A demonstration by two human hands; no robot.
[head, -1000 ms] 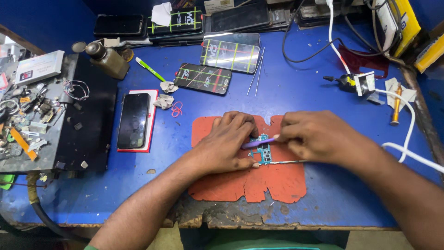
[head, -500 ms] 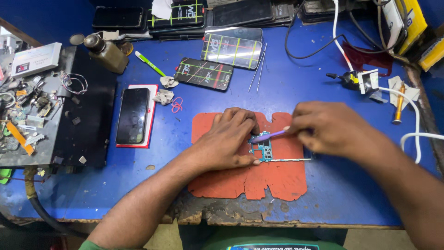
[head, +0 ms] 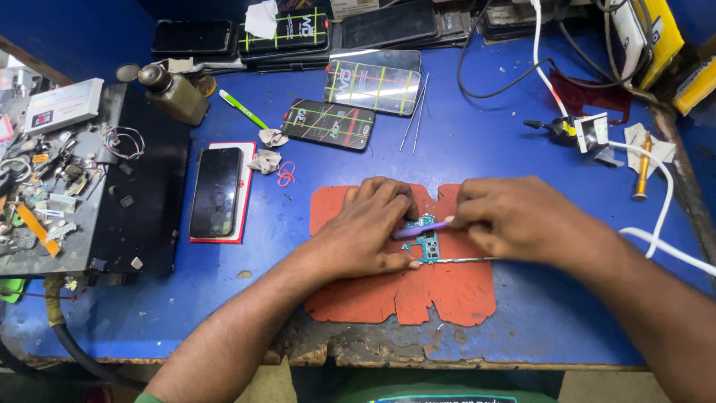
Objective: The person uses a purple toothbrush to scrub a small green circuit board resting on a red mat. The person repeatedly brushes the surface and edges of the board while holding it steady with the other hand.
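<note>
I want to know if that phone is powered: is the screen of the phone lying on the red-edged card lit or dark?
Dark. The phone lies flat, face up, its screen plain black with no glow.

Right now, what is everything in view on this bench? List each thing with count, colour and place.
circuit board: one, teal, on the mat under both hands
purple tool: one, tip on the board, held by the right hand
work mat: one, orange-red, front centre of the table
table: one, blue top, front edge worn
smartphone: one, black, on a red-edged case left of the mat
screen panels: several, dark with striped film, at the back
bottle: one, olive, back left
tweezers: silver, right of the panels
parts tray: one, grey, far left
white cable: right side
left hand: steadies the board
right hand: grips the tool
</note>
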